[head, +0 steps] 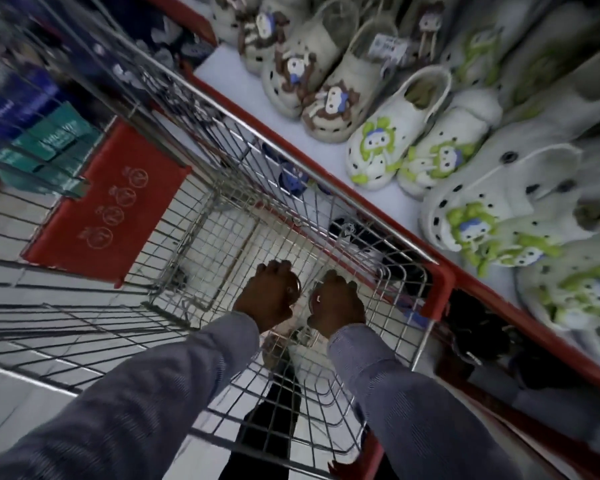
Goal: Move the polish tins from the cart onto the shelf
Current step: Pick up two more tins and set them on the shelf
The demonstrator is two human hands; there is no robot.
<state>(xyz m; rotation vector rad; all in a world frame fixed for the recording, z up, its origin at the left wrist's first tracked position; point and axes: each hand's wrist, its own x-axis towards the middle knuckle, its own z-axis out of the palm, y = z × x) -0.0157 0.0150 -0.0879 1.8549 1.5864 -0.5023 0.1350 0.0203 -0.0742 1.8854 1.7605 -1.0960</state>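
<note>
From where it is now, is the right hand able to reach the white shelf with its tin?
Probably yes. The right hand, closed on a tin, is above the cart, whose red corner touches the shelf. Bare shelf lies further ahead, beside the clogs.

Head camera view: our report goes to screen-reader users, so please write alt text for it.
Two hands, left hand and right hand, each grip a round polish tin over a wire shopping cart. To the right, a red-edged shelf holds white clogs with cartoon charms.
</note>
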